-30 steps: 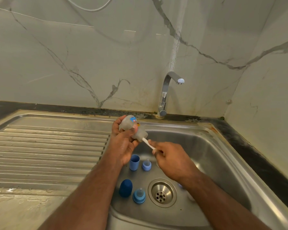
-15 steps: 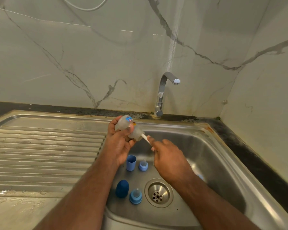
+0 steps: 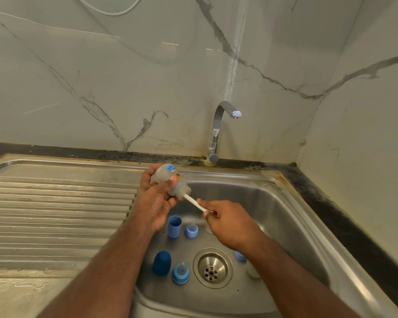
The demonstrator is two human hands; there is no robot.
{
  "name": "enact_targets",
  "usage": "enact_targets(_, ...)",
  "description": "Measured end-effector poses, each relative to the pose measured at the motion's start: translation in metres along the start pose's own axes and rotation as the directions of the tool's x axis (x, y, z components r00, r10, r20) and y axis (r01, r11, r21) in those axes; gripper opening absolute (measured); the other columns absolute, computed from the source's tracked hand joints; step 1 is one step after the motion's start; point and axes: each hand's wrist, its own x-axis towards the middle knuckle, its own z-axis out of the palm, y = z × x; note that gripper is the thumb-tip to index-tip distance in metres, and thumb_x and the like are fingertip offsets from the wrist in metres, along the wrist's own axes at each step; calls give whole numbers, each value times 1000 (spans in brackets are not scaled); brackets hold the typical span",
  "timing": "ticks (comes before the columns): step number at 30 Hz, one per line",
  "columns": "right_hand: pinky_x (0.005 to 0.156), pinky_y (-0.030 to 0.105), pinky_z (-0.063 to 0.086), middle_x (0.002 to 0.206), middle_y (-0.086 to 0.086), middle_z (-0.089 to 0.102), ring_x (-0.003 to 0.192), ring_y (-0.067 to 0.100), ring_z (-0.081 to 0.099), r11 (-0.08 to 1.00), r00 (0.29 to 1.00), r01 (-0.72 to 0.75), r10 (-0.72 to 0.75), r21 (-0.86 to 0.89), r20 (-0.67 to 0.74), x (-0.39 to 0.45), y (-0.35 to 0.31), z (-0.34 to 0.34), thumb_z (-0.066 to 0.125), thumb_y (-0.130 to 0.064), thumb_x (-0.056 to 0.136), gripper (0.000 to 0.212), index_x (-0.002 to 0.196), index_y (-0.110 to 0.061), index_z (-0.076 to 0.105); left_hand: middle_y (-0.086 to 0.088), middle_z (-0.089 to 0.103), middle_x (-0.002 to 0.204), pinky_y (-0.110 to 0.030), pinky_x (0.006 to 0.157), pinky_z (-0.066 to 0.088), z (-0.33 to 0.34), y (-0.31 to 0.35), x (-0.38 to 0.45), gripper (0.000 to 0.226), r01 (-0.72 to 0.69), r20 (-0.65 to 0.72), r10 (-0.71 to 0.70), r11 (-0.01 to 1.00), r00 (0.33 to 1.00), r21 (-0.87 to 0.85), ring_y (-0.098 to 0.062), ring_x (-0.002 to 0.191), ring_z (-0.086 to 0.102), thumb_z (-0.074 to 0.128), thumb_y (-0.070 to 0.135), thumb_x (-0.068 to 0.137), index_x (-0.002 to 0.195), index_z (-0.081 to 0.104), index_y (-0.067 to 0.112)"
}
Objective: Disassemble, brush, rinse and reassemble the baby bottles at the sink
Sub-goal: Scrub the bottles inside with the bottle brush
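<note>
While the left grip (image 3: 157, 198) wraps a cloudy, rounded plastic bottle (image 3: 168, 180) over the sink (image 3: 292, 216), the right grip (image 3: 228, 220) pinches the thin white brush handle (image 3: 197, 204), whose head sits inside the bottle's neck. To brush well, I would keep the bottle tilted mouth-down toward the right grip, twist the handle while sliding it, and hold firmly, since wet plastic likely slips. Below both grips, on the steel basin floor, stand a matte blue cup-shaped cap (image 3: 174, 226), a pale blue collar with clear soft teat (image 3: 191, 230), a dark blue domed cap (image 3: 161, 263) and a second teat collar (image 3: 180, 273), beside the drain (image 3: 212, 268). Beyond the grips rises a dry chrome tap (image 3: 218, 129).
</note>
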Motion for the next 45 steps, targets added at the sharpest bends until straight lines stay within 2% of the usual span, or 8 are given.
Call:
enact_targets(3,71,34,44,116,3,51,87,20,52,897,996,22,-56,-442,-64,-5,-7,-1,45,-24,103,60,155,-39,22,-14,59,130,-43,68,63,0,2,0,55,-12,-30,12,1000,999,7,-36,107,68,65,-3,92,138,49,21)
enact_targets(7,73,38,44,124,11,44,99,26,52,816,995,28,-78,-577,-63,-7,-18,6,49,-14,100,72,158,-33,10,-14,58,134,-45,72,63,-1,3,1,56,-22,-58,23,1000,998,4,-37,113,66,66,-1,90,138,49,23)
enact_targets(11,71,28,43,114,3,62,93,19,61,963,998,45,-52,-265,-20,3,-11,12,48,-21,101,56,153,-37,33,-13,57,130,-39,63,62,0,3,0,54,-27,-28,27,1000,999,8,-36,109,66,64,-5,92,137,49,20)
enact_targets(15,55,12,38,73,-17,60,54,-3,53,981,997,-20,5,191,77,5,2,-1,54,-26,100,40,138,-37,58,-11,56,129,-40,63,63,0,3,0,48,-24,-34,24,1000,999,18,-35,113,63,62,-5,93,131,51,21)
enact_targets(31,45,20,41,69,-1,62,42,3,45,954,986,-138,107,265,127,-6,26,-35,59,-22,99,32,124,-41,65,-13,57,132,-49,79,62,-4,9,0,53,-48,-96,41,996,995,-73,-38,118,63,70,-2,84,127,53,24)
enact_targets(35,45,22,43,67,-1,64,47,8,49,929,991,-130,129,345,26,-9,37,-42,60,-23,99,31,123,-41,65,-11,58,130,-47,78,60,-7,13,1,48,-34,-115,19,991,993,-129,-34,117,62,65,-3,92,128,53,26)
enact_targets(41,53,21,49,83,-1,69,58,3,54,928,993,-3,47,373,-109,-5,20,-17,56,-28,101,38,134,-48,55,-12,59,130,-54,80,62,-7,1,4,65,-13,8,12,992,1000,126,-35,113,66,67,-12,86,135,52,28)
enact_targets(45,57,12,46,85,-18,63,62,-5,56,977,990,43,-14,209,-139,-6,16,-13,54,-33,102,40,139,-48,51,-2,61,129,-48,93,58,-5,-6,5,81,-79,-12,103,831,995,551,-24,117,62,80,-14,72,132,49,31)
